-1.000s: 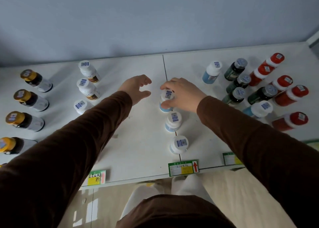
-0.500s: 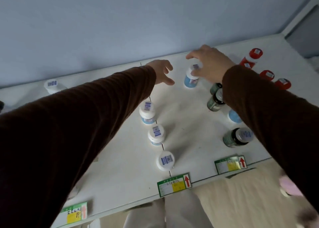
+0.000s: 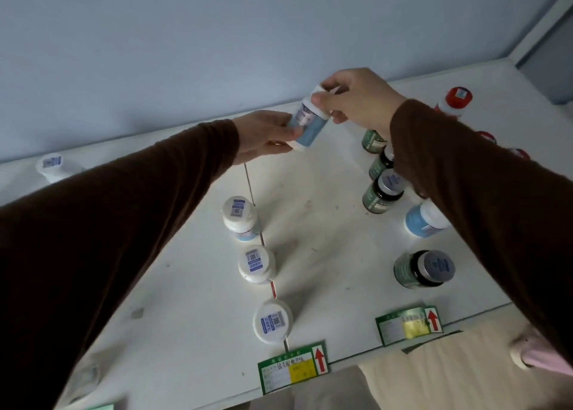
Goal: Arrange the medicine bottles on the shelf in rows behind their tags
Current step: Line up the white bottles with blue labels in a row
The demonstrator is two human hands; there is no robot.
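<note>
A white-capped bottle with a blue label is lifted and tilted above the back of the white shelf. My right hand pinches its cap and my left hand grips its lower body. Three matching white-capped bottles stand in a row behind a green tag. Another blue-label bottle stands to the right, partly under my right sleeve. Green bottles with grey caps stand behind a second tag.
A red-capped bottle stands at the back right, with more red caps half hidden by my sleeve. One white-capped bottle sits far left. The blue wall rises right behind the shelf. The shelf's front edge runs along the tags.
My right hand has lifted the blue-label bottle off the shelf and tilted it. My left hand has closed on its lower part. The camera view has shifted slightly closer.
</note>
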